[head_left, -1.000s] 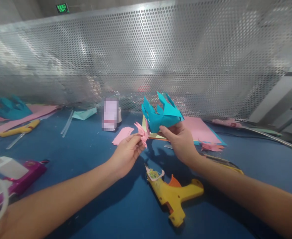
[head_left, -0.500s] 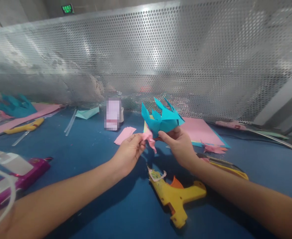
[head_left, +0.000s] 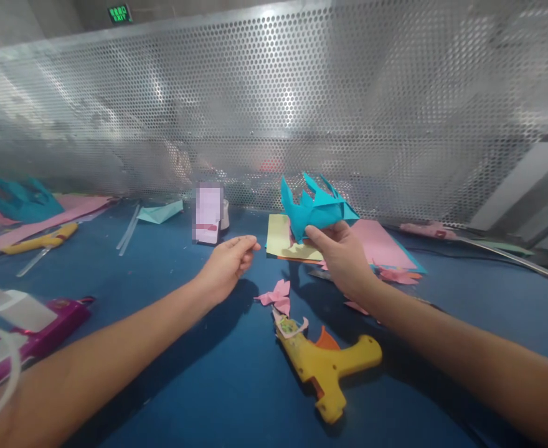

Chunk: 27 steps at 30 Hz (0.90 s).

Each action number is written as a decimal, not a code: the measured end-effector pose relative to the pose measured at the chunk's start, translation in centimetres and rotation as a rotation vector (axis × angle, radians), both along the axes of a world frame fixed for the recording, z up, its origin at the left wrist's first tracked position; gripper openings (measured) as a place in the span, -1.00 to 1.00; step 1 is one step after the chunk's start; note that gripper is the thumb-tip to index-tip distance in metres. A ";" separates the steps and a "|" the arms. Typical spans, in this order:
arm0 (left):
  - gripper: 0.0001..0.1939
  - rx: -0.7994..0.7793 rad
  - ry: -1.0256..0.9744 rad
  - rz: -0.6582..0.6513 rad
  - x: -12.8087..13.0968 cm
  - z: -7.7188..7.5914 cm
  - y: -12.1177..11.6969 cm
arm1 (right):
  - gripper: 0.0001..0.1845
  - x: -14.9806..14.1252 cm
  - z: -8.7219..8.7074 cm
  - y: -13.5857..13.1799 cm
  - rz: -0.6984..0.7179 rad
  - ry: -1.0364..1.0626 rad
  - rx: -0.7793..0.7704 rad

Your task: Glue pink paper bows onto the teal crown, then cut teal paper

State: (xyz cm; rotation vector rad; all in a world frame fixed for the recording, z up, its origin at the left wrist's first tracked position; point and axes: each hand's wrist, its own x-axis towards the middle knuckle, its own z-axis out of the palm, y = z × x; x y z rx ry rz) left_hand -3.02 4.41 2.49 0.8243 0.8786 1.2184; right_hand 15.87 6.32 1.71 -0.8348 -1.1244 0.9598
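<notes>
Paper piece (head_left: 279,294) on table (head_left: 218,379), behind glue gun (head_left: 318,363), before paper sheets (head_left: 278,231).

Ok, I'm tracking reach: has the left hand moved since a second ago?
Yes: against the glue gun, the left hand has shifted left and farther off.

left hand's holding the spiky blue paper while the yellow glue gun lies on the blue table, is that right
Wrong hand: the head view shows the right hand holding the spiky blue paper. The yellow glue gun does lie on the blue table.
</notes>
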 end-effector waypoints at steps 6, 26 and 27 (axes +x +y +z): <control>-0.79 -0.260 -0.033 -0.263 0.5 0.7 -0.5 | -0.71 -0.7 0.6 -0.4 0.158 0.171 -0.007; -0.69 0.292 -0.408 -0.114 5.1 -1.2 -0.7 | -0.68 -1.4 0.2 -2.0 0.338 0.302 -0.310; -0.67 0.333 -0.399 -0.145 4.8 -1.3 -0.5 | -0.68 -1.3 -0.1 -1.8 0.338 0.272 -0.321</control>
